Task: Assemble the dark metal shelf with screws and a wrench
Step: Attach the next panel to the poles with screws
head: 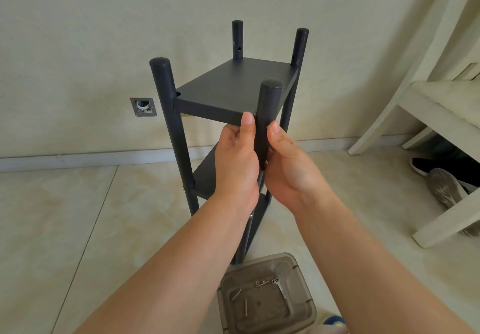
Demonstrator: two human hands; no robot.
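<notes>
Two hands met on the near right post (268, 115) of the dark metal shelf (235, 88), which stood upright on the floor (78, 217) in front of me, near the wall (104, 35). My left hand (237, 162) curled its grip round the post from the left, thumb pressed up against the front edge of the top panel (207, 109) at that corner. My right hand (291, 162) wrapped the same post from the right, thumb lying along it. Whether either grip also pinched a screw I could not tell; the joint sat hidden between my thumbs.

What mattered was that corner: the post ran vertical, the panel lay level and met it just above my fingers, so both hands were equally near the joint. I judged the next move would call for a screw and the wrench. Those lay below and nearer to me, in the brown plastic tray (306, 305) on the floor: loose screws (237, 294) toward its left, the small wrench (281, 289) toward its right, nearer my right forearm. Nothing stood between hands and tray but my own forearms. A pale wooden chair (441, 105) stood off to the right, shoes (446, 185) under it, well apart from the shelf.
</notes>
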